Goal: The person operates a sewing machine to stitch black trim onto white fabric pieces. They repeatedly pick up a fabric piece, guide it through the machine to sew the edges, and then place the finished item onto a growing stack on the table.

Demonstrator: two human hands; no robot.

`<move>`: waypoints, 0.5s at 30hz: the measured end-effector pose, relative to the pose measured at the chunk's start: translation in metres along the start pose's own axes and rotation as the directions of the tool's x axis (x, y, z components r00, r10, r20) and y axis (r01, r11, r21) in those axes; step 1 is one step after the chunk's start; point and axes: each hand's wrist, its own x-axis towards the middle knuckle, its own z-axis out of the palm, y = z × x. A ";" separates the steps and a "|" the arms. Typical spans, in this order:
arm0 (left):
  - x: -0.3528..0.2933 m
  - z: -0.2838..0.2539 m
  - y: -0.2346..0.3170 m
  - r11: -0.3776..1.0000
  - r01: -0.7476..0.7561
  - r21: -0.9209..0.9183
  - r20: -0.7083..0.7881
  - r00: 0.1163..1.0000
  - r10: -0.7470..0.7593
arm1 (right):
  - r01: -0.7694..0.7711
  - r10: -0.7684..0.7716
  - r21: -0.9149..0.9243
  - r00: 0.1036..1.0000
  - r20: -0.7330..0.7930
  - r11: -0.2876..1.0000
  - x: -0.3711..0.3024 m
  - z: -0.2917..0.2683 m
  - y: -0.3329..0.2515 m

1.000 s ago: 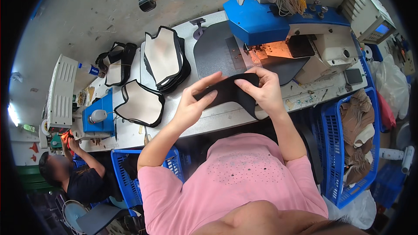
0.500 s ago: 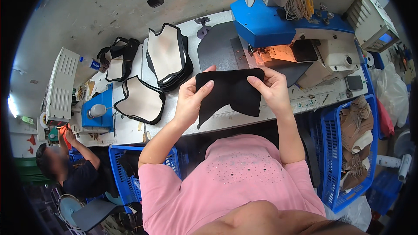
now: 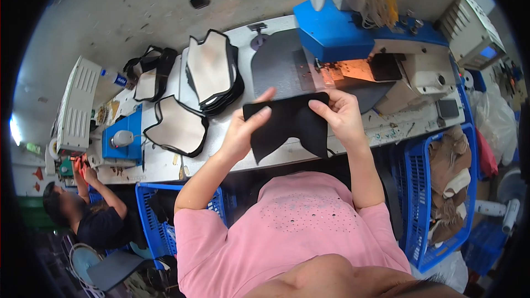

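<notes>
A black cut fabric piece (image 3: 287, 124) hangs between my two hands in front of the sewing machine, its lower edge notched and pointed at the corners. My left hand (image 3: 245, 129) pinches its left top corner between thumb and fingers. At the opposite corner, my right hand (image 3: 343, 116) grips it with the thumb on top. Just beyond the fabric, the blue and white sewing machine (image 3: 337, 36) has its lamp lighting the needle area. To the left lie a stack of cream panels with black edging (image 3: 211, 72) and another cream panel (image 3: 176, 127).
Black straps and a small panel (image 3: 152, 74) lie near a bottle (image 3: 114, 78). A blue basket of brown pieces (image 3: 418, 204) stands at my right, another blue basket (image 3: 160, 237) at my left. A co-worker (image 3: 94, 209) sits at far left by another machine (image 3: 122, 140).
The black fabric has come slightly lower and nearer to me, with both hands still on it. Its lower right corner now hangs lower.
</notes>
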 end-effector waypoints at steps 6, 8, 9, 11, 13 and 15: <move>-0.033 -0.035 0.005 0.984 0.135 0.114 -0.210 0.972 -0.109 | 0.012 0.000 -0.054 0.976 0.218 0.998 0.000 0.008 -0.011; -0.045 -0.051 0.033 0.982 0.081 0.170 -0.555 0.832 0.028 | 0.051 -0.028 -0.159 0.989 0.144 0.986 0.007 0.002 -0.012; -0.053 -0.056 0.051 0.980 -0.067 0.185 -0.640 0.749 0.172 | 0.091 -0.068 -0.219 0.992 0.109 0.972 0.012 -0.002 -0.010; -0.076 -0.082 0.068 0.729 -0.243 0.640 -0.570 0.487 0.662 | 0.058 -0.039 -0.251 0.996 0.083 0.966 0.019 -0.008 -0.005; -0.094 -0.101 0.078 0.368 -0.172 0.914 -0.318 0.261 0.911 | 0.048 -0.027 -0.255 0.996 0.085 0.966 0.021 -0.008 -0.002; -0.097 -0.129 0.072 -0.008 -0.221 0.975 0.090 0.365 0.927 | 0.043 -0.018 -0.268 0.995 0.097 0.962 0.020 -0.008 0.000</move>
